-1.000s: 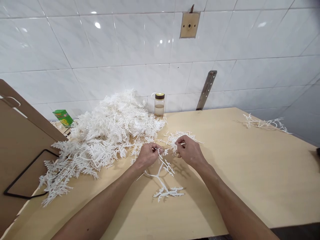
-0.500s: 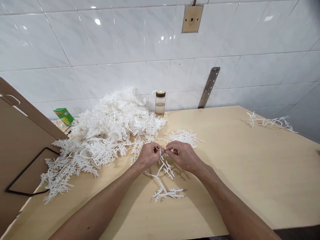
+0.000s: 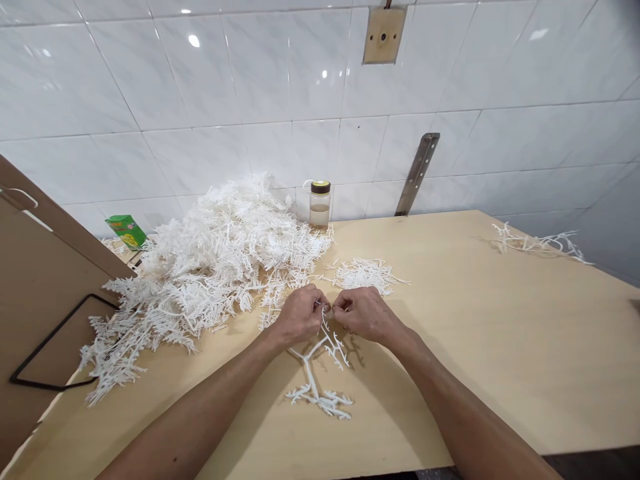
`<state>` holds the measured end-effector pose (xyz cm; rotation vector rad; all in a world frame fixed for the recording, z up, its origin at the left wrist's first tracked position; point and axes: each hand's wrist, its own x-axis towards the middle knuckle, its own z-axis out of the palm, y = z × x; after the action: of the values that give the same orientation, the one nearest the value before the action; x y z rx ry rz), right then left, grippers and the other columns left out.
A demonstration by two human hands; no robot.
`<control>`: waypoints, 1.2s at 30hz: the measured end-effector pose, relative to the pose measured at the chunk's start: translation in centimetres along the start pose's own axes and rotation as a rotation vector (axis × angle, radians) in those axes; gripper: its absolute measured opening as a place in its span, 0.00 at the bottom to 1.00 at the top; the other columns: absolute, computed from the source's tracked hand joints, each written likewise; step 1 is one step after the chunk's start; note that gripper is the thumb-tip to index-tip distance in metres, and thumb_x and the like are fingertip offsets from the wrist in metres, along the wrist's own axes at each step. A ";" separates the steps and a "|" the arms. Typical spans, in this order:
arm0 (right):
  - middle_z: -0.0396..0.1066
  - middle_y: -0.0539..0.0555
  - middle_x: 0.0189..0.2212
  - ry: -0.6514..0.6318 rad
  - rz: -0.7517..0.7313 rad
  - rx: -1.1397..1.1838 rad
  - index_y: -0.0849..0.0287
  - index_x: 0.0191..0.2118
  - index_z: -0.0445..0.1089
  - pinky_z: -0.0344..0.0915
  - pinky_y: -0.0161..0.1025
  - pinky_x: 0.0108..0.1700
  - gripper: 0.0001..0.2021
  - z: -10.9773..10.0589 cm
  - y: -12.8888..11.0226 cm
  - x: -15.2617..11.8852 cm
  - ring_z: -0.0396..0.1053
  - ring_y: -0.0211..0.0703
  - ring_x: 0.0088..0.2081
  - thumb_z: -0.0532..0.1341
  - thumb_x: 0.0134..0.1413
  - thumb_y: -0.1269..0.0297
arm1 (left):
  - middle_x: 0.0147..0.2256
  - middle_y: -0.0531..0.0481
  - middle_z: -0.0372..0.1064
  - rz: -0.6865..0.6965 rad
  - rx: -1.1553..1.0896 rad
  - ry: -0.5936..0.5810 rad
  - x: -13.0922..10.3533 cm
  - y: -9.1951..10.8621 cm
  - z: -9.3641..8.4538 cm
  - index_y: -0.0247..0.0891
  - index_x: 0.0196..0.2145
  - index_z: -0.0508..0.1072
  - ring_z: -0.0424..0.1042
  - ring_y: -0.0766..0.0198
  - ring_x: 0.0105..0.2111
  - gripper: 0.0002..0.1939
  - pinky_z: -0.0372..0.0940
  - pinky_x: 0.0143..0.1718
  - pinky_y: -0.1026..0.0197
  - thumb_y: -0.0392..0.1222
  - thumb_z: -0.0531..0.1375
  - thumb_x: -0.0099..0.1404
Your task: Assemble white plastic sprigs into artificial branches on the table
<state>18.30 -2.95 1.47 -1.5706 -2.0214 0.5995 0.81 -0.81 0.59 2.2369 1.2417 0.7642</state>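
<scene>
A white branched plastic piece (image 3: 311, 377) hangs from my left hand (image 3: 303, 312), whose fingers are pinched on its upper end. Close beside it on the right, my right hand (image 3: 363, 312) is closed in a pinch, its fingertips near the top of the piece; what they hold, if anything, is too small to tell. Behind my left hand rises a big heap of white branched pieces (image 3: 225, 247). A small pile of short white bits (image 3: 365, 275) lies just beyond my right hand.
A lidded bottle (image 3: 320, 207) and a green box (image 3: 127, 231) stand near the tiled wall. On the left is a brown board (image 3: 45, 280) with a black wire frame. More white branches (image 3: 540, 241) lie at the table's far right.
The lower part of the branched piece has swung left and toward me. My right hand has shifted slightly down, and its fingers have curled in more.
</scene>
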 end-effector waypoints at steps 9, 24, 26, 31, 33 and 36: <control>0.73 0.48 0.17 -0.081 0.151 0.281 0.57 0.26 0.68 0.65 0.33 0.24 0.05 0.4 0.4 0.2 0.72 0.39 0.19 0.57 0.49 0.67 | 0.27 0.50 0.70 -0.068 -0.097 0.044 0.3 -0.4 -0.1 0.36 0.27 0.75 0.66 0.65 0.27 0.08 0.59 0.29 0.63 0.36 0.56 0.58; 0.72 0.46 0.16 -0.088 0.112 0.247 0.57 0.26 0.68 0.68 0.33 0.24 0.06 1.1 0.8 0.3 0.72 0.39 0.18 0.55 0.48 0.71 | 0.29 0.50 0.69 0.067 0.032 0.058 0.1 -0.4 -0.2 0.37 0.26 0.73 0.67 0.64 0.31 0.10 0.59 0.33 0.62 0.30 0.53 0.57; 0.72 0.47 0.16 -0.063 0.167 0.292 0.57 0.27 0.67 0.68 0.32 0.23 0.06 1.1 0.5 0.3 0.72 0.39 0.18 0.55 0.49 0.70 | 0.29 0.50 0.69 0.095 0.044 0.080 0.1 -0.4 -0.3 0.37 0.27 0.73 0.67 0.64 0.30 0.10 0.59 0.33 0.62 0.29 0.53 0.58; 0.75 0.50 0.24 0.147 0.297 0.366 0.57 0.29 0.65 0.70 0.32 0.22 0.02 0.0 0.8 0.4 0.74 0.39 0.22 0.57 0.51 0.67 | 0.30 0.49 0.68 0.145 -0.001 0.131 0.1 0.2 -0.7 0.36 0.28 0.74 0.66 0.66 0.29 0.09 0.59 0.32 0.63 0.30 0.54 0.60; 0.76 0.51 0.27 0.191 0.262 0.356 0.57 0.31 0.66 0.69 0.31 0.22 0.03 -0.6 1.2 0.5 0.73 0.37 0.22 0.57 0.52 0.65 | 0.29 0.50 0.68 0.109 -0.074 0.141 0.2 0.3 -0.6 0.36 0.28 0.75 0.65 0.67 0.28 0.08 0.59 0.31 0.64 0.32 0.56 0.60; 0.75 0.50 0.26 0.250 0.222 0.289 0.57 0.32 0.66 0.68 0.32 0.23 0.04 -0.9 2.0 0.7 0.72 0.36 0.21 0.56 0.53 0.63 | 0.27 0.51 0.68 0.015 -0.236 0.183 0.4 0.1 -0.3 0.36 0.29 0.76 0.64 0.68 0.26 0.06 0.58 0.29 0.65 0.37 0.59 0.60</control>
<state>20.27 -1.72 1.03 -1.6116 -1.5169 0.7043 0.82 -0.45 1.00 2.0237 1.1499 1.0829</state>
